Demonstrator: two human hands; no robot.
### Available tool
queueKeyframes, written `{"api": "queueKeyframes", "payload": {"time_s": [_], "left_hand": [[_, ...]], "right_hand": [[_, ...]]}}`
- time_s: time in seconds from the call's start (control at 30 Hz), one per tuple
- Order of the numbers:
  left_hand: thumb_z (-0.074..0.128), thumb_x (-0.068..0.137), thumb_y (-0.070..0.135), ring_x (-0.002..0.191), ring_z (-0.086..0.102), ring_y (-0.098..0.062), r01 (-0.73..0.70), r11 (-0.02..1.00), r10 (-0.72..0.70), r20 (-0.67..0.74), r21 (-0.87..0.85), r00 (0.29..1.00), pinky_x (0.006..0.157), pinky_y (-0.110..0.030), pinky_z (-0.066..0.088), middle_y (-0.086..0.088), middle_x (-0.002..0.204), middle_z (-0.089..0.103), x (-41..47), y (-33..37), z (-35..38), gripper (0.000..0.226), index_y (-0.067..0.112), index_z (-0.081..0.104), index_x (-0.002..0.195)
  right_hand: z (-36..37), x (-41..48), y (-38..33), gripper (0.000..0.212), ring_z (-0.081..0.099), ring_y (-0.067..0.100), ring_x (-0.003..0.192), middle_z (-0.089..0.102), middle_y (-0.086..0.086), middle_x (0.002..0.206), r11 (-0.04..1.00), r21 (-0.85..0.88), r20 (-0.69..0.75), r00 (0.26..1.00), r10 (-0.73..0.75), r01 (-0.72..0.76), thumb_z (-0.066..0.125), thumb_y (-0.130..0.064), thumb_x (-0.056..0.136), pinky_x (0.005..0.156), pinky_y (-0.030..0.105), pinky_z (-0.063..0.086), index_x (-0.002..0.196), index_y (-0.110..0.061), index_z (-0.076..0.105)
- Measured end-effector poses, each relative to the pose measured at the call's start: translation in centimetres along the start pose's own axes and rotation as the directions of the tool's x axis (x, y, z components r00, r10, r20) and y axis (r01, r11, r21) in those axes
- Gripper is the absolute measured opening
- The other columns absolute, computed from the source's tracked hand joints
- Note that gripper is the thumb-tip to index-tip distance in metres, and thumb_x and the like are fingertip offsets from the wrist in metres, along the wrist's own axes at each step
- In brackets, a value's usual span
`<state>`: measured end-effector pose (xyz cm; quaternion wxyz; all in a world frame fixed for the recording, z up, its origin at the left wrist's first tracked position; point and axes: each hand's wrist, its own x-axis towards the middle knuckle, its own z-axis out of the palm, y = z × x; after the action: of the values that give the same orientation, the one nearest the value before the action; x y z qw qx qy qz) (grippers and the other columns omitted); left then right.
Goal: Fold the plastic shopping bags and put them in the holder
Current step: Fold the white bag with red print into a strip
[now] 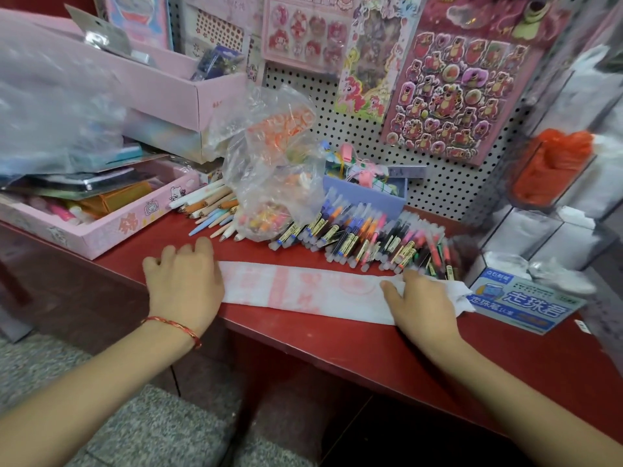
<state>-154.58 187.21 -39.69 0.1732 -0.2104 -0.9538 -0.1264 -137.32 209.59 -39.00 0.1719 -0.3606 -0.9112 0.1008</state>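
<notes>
Shopping bag, folded into a long strip, lies along the desk's front edge. My left hand holds one end down with curled fingers, and my right hand grips the other. Pens crowd just behind, and a blue box sits just beside the bag's right end.

The folded bag reads to me as thin, whitish plastic film with faded pink print, smooth on the worktop, whose red painted surface has a dull sheen. Behind it, the clear bag is glossy, crinkled plastic; the floor looks like rough speckled stone.
</notes>
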Motion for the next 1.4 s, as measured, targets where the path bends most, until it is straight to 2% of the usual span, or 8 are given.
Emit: {"api": "queueKeyframes", "payload": {"time_s": [0.13, 0.23, 0.37, 0.7, 0.87, 0.97, 1.07, 1.4], "left_hand": [[0.06, 0.078, 0.002, 0.1, 0.052, -0.036, -0.394, 0.919, 0.362, -0.33, -0.032, 0.872, 0.085, -0.047, 0.033, -0.022, 0.1, 0.063, -0.1, 1.0, -0.5, 0.019, 0.0, 0.065, 0.097], [0.019, 0.1, 0.044, 0.118, 0.057, -0.028, -0.674, 0.735, 0.666, -0.103, -0.072, 0.738, 0.102, -0.04, 0.027, -0.009, 0.119, 0.065, -2.5, 3.3, 0.2, 0.06, 0.01, 0.067, 0.113], [0.003, 0.092, 0.066, 0.126, 0.05, -0.021, -0.586, 0.796, 0.605, 0.222, -0.15, 0.765, 0.113, -0.035, 0.015, -0.007, 0.137, 0.051, -3.3, 2.2, 1.6, 0.085, 0.011, 0.055, 0.13], [-0.04, 0.041, 0.079, 0.131, -0.019, 0.002, -0.388, 0.909, 0.416, 0.3, -0.153, 0.858, 0.112, -0.028, -0.017, 0.006, 0.157, -0.012, -2.6, -2.0, 0.2, 0.128, 0.022, -0.005, 0.15], [-0.04, 0.041, 0.08, 0.129, -0.021, 0.002, -0.381, 0.911, 0.411, 0.289, -0.155, 0.865, 0.109, -0.025, -0.021, 0.009, 0.155, -0.013, -2.9, -1.8, 0.6, 0.128, 0.023, -0.004, 0.15], [-0.023, 0.067, 0.08, 0.138, 0.004, -0.006, -0.421, 0.899, 0.438, 0.247, -0.119, 0.865, 0.109, -0.023, -0.019, 0.002, 0.154, 0.008, -2.7, -2.3, 0.7, 0.111, 0.014, 0.016, 0.148], [0.004, 0.092, 0.062, 0.126, 0.047, -0.018, -0.393, 0.906, 0.422, 0.262, -0.155, 0.868, 0.11, -0.023, -0.003, -0.006, 0.135, 0.053, -2.6, -2.3, 1.0, 0.083, 0.008, 0.055, 0.129], [-0.02, 0.056, 0.066, 0.128, -0.019, 0.005, -0.366, 0.917, 0.397, 0.264, -0.16, 0.879, 0.108, -0.025, -0.019, 0.008, 0.157, -0.01, -2.4, -2.0, 0.7, 0.105, 0.022, -0.003, 0.15]], "right_hand": [[0.2, -0.4, -0.3, 0.034, 0.061, 0.029, 0.081, 0.049, 0.002, 0.073, 0.997, -0.076, -0.026, 1.0, -0.005, 0.003, 0.042, -0.034, 0.098, 0.056, 0.03, 0.032, 0.115, -0.005, 0.048], [0.2, -0.5, -0.5, 0.035, 0.059, 0.026, 0.075, 0.049, 0.0, 0.071, 0.996, -0.087, -0.032, 0.999, -0.011, 0.008, 0.041, -0.034, 0.098, 0.054, 0.03, 0.033, 0.119, -0.007, 0.048], [0.2, -0.7, -0.4, 0.037, 0.061, 0.026, 0.079, 0.06, 0.005, 0.078, 0.995, -0.103, -0.054, 0.998, -0.022, 0.017, 0.039, -0.034, 0.098, 0.055, 0.03, 0.035, 0.124, -0.008, 0.045], [0.3, -1.0, -0.7, 0.026, 0.062, 0.032, 0.079, 0.064, 0.012, 0.089, 0.974, -0.218, -0.059, 0.997, 0.053, -0.065, 0.041, -0.019, 0.097, 0.054, 0.03, 0.034, 0.117, -0.004, 0.049], [0.2, -0.9, -3.2, 0.04, 0.058, 0.032, 0.067, 0.06, 0.016, 0.083, 0.825, -0.437, -0.321, 0.796, -0.514, 0.357, 0.032, -0.002, 0.066, 0.06, 0.037, 0.04, 0.092, -0.001, 0.062], [2.2, -1.9, -9.4, 0.04, 0.063, 0.032, 0.101, 0.065, 0.016, 0.111, 0.757, -0.167, -0.152, 0.742, -0.653, 0.632, 0.037, -0.013, 0.084, 0.09, 0.036, 0.047, 0.11, -0.004, 0.065], [4.0, -2.4, -13.7, 0.05, 0.019, 0.026, 0.143, 0.026, 0.015, 0.153, 0.796, 0.118, 0.258, 0.756, -0.601, 0.593, 0.02, -0.029, 0.102, 0.117, 0.036, 0.009, 0.145, -0.004, 0.03], [1.1, -3.2, -6.4, 0.108, -0.015, 0.008, 0.143, -0.012, -0.004, 0.158, 0.928, 0.01, 0.43, 0.836, -0.341, 0.373, -0.01, -0.074, 0.059, 0.109, 0.022, -0.016, 0.151, -0.018, -0.002]]}}
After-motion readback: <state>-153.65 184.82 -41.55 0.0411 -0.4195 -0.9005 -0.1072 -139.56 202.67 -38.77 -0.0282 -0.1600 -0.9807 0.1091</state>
